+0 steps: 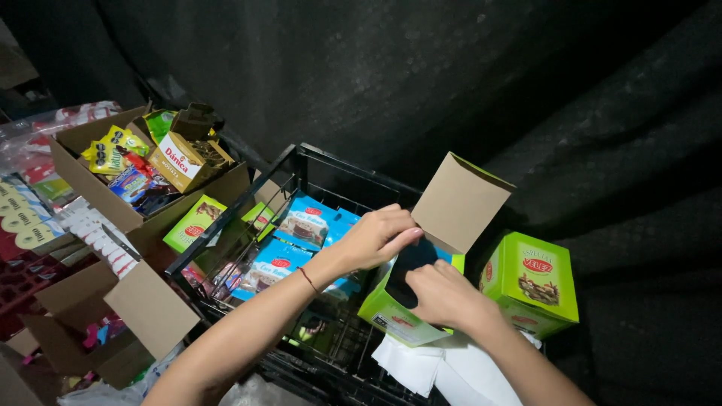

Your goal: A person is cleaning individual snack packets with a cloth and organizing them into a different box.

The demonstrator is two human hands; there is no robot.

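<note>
A green carton with its brown lid flap raised sits tilted at the near right of a black wire crate. My left hand rests on the carton's open top edge, fingers curled over the rim. My right hand presses against the carton's front, fingers at the dark opening. A second, closed green carton stands just to the right. White paper lies under the open carton.
Blue snack packs and a green pack lie in and beside the crate. An open cardboard box of mixed sweets stands at the left, another open box below it. Dark cloth hangs behind.
</note>
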